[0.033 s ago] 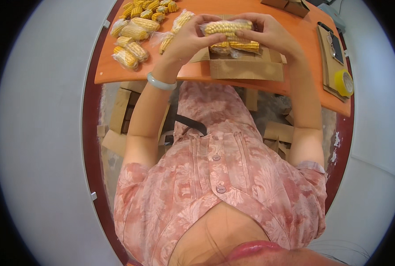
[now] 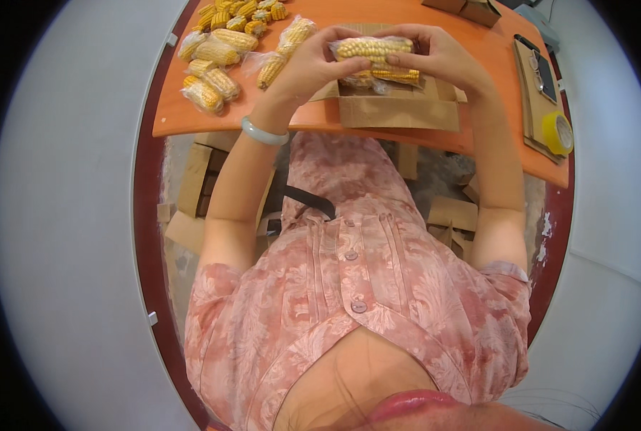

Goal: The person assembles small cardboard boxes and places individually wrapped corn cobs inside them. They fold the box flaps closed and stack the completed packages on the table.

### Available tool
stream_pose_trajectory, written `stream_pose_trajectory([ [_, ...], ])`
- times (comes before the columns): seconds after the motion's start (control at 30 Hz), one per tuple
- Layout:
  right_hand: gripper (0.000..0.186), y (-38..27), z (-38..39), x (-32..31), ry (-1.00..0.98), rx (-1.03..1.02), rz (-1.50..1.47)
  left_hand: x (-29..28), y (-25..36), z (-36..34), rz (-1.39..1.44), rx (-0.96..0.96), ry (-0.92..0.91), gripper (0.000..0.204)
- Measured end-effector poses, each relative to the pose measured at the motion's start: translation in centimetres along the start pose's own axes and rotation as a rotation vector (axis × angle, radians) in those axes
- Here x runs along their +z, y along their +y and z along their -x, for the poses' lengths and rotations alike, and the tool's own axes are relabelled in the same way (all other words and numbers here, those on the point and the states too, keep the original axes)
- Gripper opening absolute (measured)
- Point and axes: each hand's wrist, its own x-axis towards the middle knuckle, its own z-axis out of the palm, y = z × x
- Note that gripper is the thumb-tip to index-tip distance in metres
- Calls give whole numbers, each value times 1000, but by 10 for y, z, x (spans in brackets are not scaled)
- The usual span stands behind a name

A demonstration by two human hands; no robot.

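Between my two hands is a pale yellow corn cob in clear plastic wrap, lying crosswise. My left hand grips its left end, thumb on the near side. My right hand holds the other end, with the thumb pressed over the kernels. Just below the cob is an open cardboard box, whose near flap is folded out. Inside lies a deeper yellow corn cob, partly covered by the held one. Left of my left hand, more wrapped corn cobs rest on the orange table.
Several wrapped cobs and short corn pieces cover the table's left side. At right are a cardboard sheet, glasses, a dark phone and a yellow tape roll. Cardboard boxes stand under the table.
My hands and the held corn cob have shifted very slightly to the right. The grip looks the same.
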Motion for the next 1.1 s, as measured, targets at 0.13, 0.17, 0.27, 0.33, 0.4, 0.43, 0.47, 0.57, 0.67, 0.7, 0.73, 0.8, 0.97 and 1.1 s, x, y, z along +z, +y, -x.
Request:
stream_pose_trajectory([
  [0.13, 42, 37, 18, -6, -7, 114, -108, 16, -13, -8, -460, -32, -66, 42],
  [0.17, 42, 43, 21, -6, -17, 144, -45, 21, -17, -6, -510, 50, -61, 34],
  [0.27, 42, 61, 26, 1, 1, 178, 117, 23, -25, 1, -918, 258, -21, 30],
  [0.33, 44, 83, 27, 10, 91, 125, 200, 25, -25, 5, -928, 291, -20, 24],
  [0.4, 44, 83, 29, 21, 151, 121, 287, 26, -27, 9, -967, 307, 13, 21],
  [0.43, 43, 82, 29, 22, 154, 94, 366, 24, -31, 10, -967, 341, 69, 19],
  [0.47, 42, 79, 29, 24, 156, 66, 445, 21, -36, 12, -966, 374, 126, 17],
  [0.57, 39, 71, 27, 28, 166, 112, 642, 11, -40, 18, -905, 372, 219, 14],
  [0.67, 41, 66, 30, 34, 246, 95, 729, 0, -38, 29, -836, 315, 287, 14],
  [0.7, 41, 65, 30, 37, 285, 81, 719, -3, -37, 34, -809, 288, 319, 14],
  [0.73, 41, 66, 28, 36, 282, 85, 722, -8, -37, 39, -783, 261, 351, 14],
  [0.8, 39, 70, 27, 34, 276, 93, 729, -25, -46, 49, -739, 222, 398, 13],
  [0.97, 33, 55, 26, 33, 261, 209, 874, -28, -34, 67, -609, 122, 464, 14],
  [1.1, 31, 47, 25, 27, 188, 334, 894, -16, -29, 61, -864, 337, 363, 16],
])
